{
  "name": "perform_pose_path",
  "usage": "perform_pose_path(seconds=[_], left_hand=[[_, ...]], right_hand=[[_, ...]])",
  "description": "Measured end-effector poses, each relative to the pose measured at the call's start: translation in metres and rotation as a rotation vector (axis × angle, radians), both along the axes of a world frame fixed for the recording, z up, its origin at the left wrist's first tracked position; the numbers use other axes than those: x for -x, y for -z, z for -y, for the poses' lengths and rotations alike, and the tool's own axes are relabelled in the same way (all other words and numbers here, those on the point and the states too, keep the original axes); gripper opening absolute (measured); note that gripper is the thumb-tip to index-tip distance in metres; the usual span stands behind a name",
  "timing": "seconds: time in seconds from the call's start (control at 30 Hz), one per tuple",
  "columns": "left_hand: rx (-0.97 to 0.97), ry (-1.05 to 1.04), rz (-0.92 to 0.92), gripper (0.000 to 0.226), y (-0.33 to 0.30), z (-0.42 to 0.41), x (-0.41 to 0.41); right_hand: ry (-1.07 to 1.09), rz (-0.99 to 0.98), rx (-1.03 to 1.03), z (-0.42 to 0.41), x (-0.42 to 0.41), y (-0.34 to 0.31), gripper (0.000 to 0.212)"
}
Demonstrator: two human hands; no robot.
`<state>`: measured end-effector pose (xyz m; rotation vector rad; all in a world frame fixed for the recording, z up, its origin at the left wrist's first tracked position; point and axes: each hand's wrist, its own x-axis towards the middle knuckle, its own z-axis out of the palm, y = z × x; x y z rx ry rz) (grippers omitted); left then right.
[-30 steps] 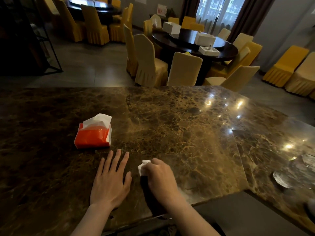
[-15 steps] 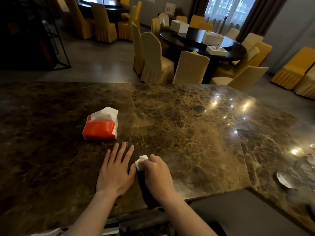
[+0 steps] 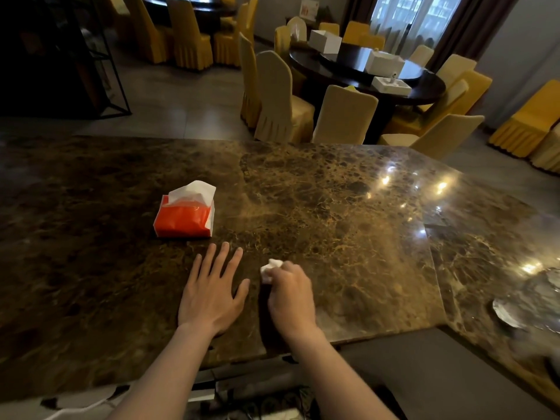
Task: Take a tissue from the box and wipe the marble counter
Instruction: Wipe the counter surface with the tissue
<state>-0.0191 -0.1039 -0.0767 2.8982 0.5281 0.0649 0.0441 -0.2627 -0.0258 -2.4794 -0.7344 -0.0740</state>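
A red tissue pack (image 3: 183, 219) lies on the dark brown marble counter (image 3: 333, 207), with a white tissue sticking up from its top. My left hand (image 3: 212, 294) rests flat on the marble just in front of the pack, fingers spread, holding nothing. Right beside it, my right hand (image 3: 291, 298) is closed around a crumpled white tissue (image 3: 270, 268), pressed on the counter; only the wad's front end shows past my fingers.
Glass dishes (image 3: 533, 301) sit on the counter's right wing. The near counter edge runs just below my wrists. Beyond the far edge stand cloth-covered chairs (image 3: 344, 115) around a dark round table (image 3: 372, 74) with white boxes.
My right hand with the tissue has shifted slightly forward and left, closer to my left hand. My left hand stays flat in place. The camera has tilted a bit downward.
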Motion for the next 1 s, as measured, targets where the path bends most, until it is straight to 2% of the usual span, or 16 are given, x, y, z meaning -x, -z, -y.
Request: perform_pose_path(seconds=[0.07,0.13,0.33,0.47,0.53,0.6,0.67,0.73,0.8,0.87,1.0], left_hand=[[-0.004,0.006,0.006,0.069,0.0,0.0,0.0],[-0.001,0.006,0.004,0.069,-0.001,0.001,0.0],[0.029,0.015,0.022,0.068,-0.005,0.0,0.002],[0.02,0.009,0.019,0.073,-0.005,0.001,0.002],[0.035,0.003,0.032,0.074,-0.005,0.001,0.002],[0.036,0.003,0.031,0.074,-0.004,0.0,0.001],[0.034,0.007,0.027,0.074,-0.003,0.0,0.002],[0.046,0.0,0.042,0.074,-0.003,0.001,0.002],[0.054,0.0,0.043,0.074,-0.004,0.001,0.002],[0.046,0.0,0.036,0.074,-0.004,0.001,0.003],[0.057,0.004,0.048,0.073,-0.004,0.001,0.002]], right_hand=[[-0.117,0.011,0.015,0.003,0.003,-0.001,0.03],[-0.143,0.05,0.08,0.013,-0.008,-0.003,0.03],[0.164,-0.016,0.101,0.038,-0.061,-0.008,0.03],[0.123,-0.025,0.064,0.033,-0.056,-0.005,0.028],[0.132,-0.199,-0.153,0.033,-0.054,-0.012,0.026],[0.206,-0.48,-0.42,0.037,-0.066,-0.023,0.027],[0.257,-0.794,-0.599,0.042,-0.08,-0.029,0.029],[0.268,-1.011,-0.581,0.043,-0.086,-0.031,0.029],[0.302,-1.078,-0.491,0.042,-0.087,-0.027,0.025],[0.36,-0.925,-0.363,0.041,-0.087,-0.019,0.022],[0.416,-0.334,-0.036,0.045,-0.083,-0.016,0.017]])
